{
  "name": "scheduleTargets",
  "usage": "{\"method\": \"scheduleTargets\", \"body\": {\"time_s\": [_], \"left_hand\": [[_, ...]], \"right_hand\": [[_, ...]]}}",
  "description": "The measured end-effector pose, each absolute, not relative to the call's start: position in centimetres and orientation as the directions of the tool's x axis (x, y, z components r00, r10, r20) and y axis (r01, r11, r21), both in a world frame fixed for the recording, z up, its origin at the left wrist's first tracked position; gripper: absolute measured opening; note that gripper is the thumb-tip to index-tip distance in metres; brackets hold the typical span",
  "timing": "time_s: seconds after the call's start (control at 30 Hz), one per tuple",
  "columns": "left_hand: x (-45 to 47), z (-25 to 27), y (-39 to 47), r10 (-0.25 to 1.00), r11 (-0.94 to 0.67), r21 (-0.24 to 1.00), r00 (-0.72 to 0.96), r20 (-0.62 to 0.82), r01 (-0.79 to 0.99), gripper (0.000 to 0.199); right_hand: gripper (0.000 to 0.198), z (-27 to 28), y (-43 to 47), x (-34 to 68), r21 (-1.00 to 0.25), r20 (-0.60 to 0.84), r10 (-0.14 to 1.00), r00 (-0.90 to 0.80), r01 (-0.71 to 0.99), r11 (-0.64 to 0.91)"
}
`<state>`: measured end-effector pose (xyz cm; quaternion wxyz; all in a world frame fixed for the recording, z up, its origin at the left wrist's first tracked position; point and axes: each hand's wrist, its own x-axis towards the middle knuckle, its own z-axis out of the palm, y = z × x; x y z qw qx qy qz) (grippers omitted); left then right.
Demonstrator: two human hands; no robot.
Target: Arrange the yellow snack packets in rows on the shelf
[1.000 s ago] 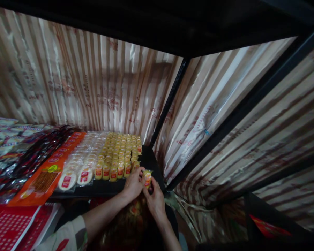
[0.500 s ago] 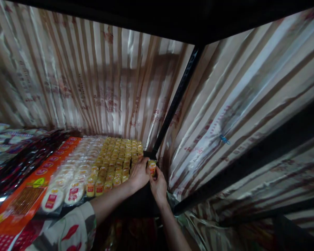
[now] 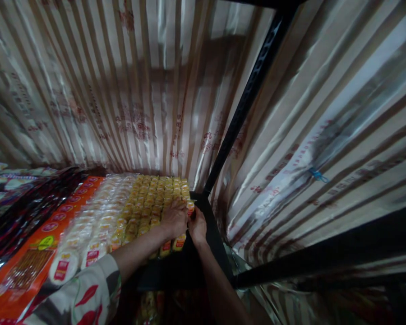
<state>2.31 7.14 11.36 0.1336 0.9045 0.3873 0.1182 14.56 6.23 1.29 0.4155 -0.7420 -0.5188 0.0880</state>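
A small yellow snack packet [image 3: 190,206] with a red and white label is upright between my two hands, at the right end of rows of like yellow packets [image 3: 149,196]. My right hand [image 3: 198,227] pinches it from the right side. The fingers of my left hand [image 3: 175,221] are bent and press on its left side, over the outer row. My left wrist crosses in front of several packets and hides part of the rows. Two yellow packets show below my left hand at the front of the black shelf [image 3: 186,266].
Left of the yellow packets lie white round wrapped snacks [image 3: 66,266], an orange bag [image 3: 30,266] and dark shiny packages [image 3: 30,203]. A black perforated post [image 3: 246,99] rises at the corner. Striped sheeting [image 3: 138,90] hangs behind, with a blue tie [image 3: 318,175] at right.
Both hands have brought the packet left against the outer row. More of the black shelf's right side shows. The view has tilted down and shifted slightly.
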Motion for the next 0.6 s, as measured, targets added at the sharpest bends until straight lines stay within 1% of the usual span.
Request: {"method": "scheduleTargets", "body": {"time_s": [0.1, 0.27, 0.43, 0.6], "left_hand": [[2.3, 11.0, 7.3, 0.77, -0.619, 0.353, 0.632, 0.093, 0.702, 0.033], [2.4, 11.0, 7.6, 0.764, -0.614, 0.348, 0.644, 0.036, 0.708, 0.034], [2.8, 10.7, 8.0, 0.747, -0.648, 0.313, 0.66, 0.084, 0.694, 0.036], [3.5, 10.7, 8.2, 0.731, -0.672, 0.284, 0.673, 0.112, 0.684, 0.035]], "right_hand": [[0.043, 0.9, 6.6, 14.5, -0.716, 0.328, 0.841, 0.43, 0.694, -0.076], [0.043, 0.7, 7.0, 14.4, -0.753, 0.368, 0.829, 0.421, 0.658, 0.0], [0.042, 0.6, 7.2, 14.7, -0.753, 0.339, 0.834, 0.435, 0.657, -0.036], [0.043, 0.4, 7.5, 14.7, -0.78, 0.362, 0.819, 0.444, 0.626, 0.005]]}}
